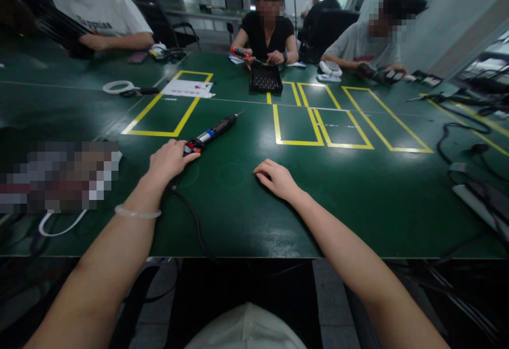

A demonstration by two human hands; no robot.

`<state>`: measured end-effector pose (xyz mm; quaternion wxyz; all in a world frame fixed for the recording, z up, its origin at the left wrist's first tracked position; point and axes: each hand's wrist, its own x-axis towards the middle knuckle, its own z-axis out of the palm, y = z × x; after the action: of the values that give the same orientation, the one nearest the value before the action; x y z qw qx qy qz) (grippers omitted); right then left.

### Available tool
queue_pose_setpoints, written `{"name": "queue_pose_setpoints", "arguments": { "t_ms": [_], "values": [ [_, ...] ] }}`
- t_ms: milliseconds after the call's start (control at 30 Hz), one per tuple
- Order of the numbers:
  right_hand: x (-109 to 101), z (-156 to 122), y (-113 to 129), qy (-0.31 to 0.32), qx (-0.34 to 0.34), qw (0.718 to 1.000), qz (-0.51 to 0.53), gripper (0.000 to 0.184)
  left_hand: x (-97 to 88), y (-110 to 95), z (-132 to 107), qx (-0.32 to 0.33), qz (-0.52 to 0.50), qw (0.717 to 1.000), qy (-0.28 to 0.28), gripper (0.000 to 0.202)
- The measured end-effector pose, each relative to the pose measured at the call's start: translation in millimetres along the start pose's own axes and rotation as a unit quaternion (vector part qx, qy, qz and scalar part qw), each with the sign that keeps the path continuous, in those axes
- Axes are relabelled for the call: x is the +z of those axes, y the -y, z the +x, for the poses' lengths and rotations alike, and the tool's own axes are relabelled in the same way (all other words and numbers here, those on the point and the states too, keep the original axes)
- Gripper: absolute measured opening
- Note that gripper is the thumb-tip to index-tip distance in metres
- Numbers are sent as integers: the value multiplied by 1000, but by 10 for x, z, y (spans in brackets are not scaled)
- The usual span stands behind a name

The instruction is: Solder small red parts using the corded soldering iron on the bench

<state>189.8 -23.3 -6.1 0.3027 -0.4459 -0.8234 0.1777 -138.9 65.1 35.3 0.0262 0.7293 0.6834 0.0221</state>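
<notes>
An electric screwdriver lies flat on the green table, its tip pointing away to the right, and its black cable runs back over the near edge. My left hand rests at the red rear end of the screwdriver, fingers curled and touching it. I wear a clear bracelet on that wrist. My right hand lies on the bare table to the right, fingers loosely curled downward, nothing visible in it.
Yellow tape rectangles mark the table. A black tray sits before a person across the table who holds a red screwdriver. A paper sheet and white ring lie far left. Cables trail at right.
</notes>
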Motion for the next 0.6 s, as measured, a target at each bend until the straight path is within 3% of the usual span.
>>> {"name": "queue_pose_setpoints", "arguments": {
  "t_ms": [300,400,500,600],
  "values": [
    [2,9,2,9,-4,1000,-9,15,1,531,189,-83,100,991,-23,77],
    [3,9,3,10,-3,1000,-11,15,-16,570,182,-95,97,990,-31,79],
    [2,12,12,12,-4,1000,-11,15,-40,529,138,-84,80,989,-93,83],
    [-2,15,23,14,-1,1000,-12,14,-68,442,91,-65,64,987,-136,75]
  ]
}}
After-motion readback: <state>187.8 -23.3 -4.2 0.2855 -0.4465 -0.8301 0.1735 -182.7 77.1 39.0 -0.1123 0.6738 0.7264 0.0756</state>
